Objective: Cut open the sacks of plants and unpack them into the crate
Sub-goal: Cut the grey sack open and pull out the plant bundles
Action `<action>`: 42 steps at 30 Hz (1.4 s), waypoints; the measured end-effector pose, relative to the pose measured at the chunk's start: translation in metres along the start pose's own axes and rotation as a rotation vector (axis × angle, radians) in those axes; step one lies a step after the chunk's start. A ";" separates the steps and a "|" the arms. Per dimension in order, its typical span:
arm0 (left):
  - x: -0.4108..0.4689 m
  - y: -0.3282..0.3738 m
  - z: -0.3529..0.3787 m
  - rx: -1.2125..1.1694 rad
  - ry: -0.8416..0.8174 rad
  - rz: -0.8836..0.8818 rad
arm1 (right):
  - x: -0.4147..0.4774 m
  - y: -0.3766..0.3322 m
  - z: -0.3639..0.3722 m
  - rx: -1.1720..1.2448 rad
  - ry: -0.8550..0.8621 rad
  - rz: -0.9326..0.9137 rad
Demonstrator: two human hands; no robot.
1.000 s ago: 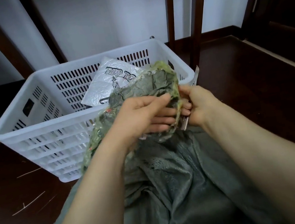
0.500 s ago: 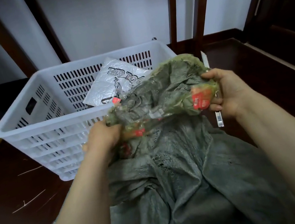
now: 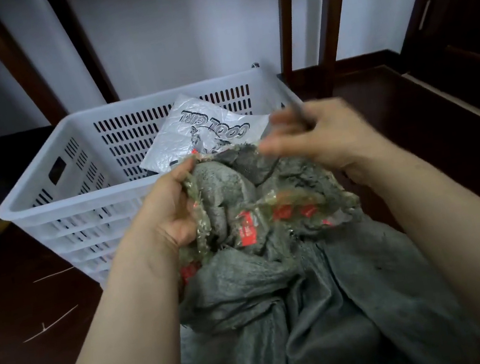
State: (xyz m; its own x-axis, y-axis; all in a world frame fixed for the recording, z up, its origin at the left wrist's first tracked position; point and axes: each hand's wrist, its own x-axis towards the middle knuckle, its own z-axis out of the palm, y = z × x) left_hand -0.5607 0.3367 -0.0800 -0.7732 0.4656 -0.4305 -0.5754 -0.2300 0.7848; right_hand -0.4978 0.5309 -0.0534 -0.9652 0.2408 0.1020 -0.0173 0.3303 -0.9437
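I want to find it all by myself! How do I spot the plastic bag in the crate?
Look for the big white crate with slotted walls. Inside it, leaning toward the back wall, lies a crinkly whitish plastic bag. It alone has bold black letters reading COOL GIRL, unlike the dull grey sack in front.

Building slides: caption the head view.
Left hand grips the taped grey sack; the blurred right hand holds a cutter in front of the white crate.

The right hand [image 3: 317, 137] no longer grips the sack's [image 3: 281, 286] taped rim and sits above it, blurred, its cutter [image 3: 300, 114] now pointing up, not down. The left hand [image 3: 170, 212] now grips higher on that rim.
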 end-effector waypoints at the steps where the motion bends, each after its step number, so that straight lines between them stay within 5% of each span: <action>1: -0.001 0.000 0.001 -0.020 -0.002 -0.014 | -0.003 0.001 0.007 -0.109 -0.172 0.058; 4: -0.003 0.002 -0.005 -0.135 0.065 -0.039 | -0.007 0.013 0.018 -0.427 -0.386 0.157; 9: -0.006 0.007 -0.050 -0.245 0.323 0.015 | -0.002 0.050 -0.017 -0.396 0.021 0.360; 12: -0.009 0.016 -0.074 -0.255 0.324 0.069 | -0.010 0.058 -0.039 -0.330 0.037 0.505; 14: -0.013 0.014 -0.069 0.089 0.327 0.050 | -0.006 0.056 -0.039 -0.175 0.068 0.532; 17: -0.005 0.005 -0.057 1.047 0.753 0.075 | 0.008 0.044 -0.022 -0.016 0.135 0.468; 19: -0.001 0.000 -0.050 1.458 0.892 0.103 | 0.014 0.038 -0.003 0.084 0.085 0.427; 22: 0.004 0.000 -0.045 1.545 0.803 0.304 | 0.016 0.036 0.022 0.242 -0.034 0.355; 25: 0.003 -0.001 -0.038 1.168 0.716 0.597 | 0.016 0.040 0.035 0.337 -0.036 0.355; 28: 0.004 -0.001 -0.031 1.050 0.682 0.618 | 0.017 0.045 0.038 0.346 -0.051 0.401; 34: 0.028 -0.017 -0.012 1.441 0.404 0.522 | 0.027 0.051 0.030 0.493 -0.058 0.454; 39: 0.045 -0.018 0.010 1.727 0.292 0.718 | 0.042 0.052 0.008 0.639 -0.133 0.345; 42: 0.058 -0.023 0.020 1.843 0.207 0.580 | 0.056 0.057 -0.001 0.674 -0.128 0.328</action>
State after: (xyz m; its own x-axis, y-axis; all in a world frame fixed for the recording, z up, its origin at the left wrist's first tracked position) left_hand -0.5867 0.3863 -0.1140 -0.8302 0.5512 0.0831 0.5558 0.8069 0.2000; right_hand -0.5523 0.5638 -0.1010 -0.9703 0.1095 -0.2156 0.1597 -0.3793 -0.9114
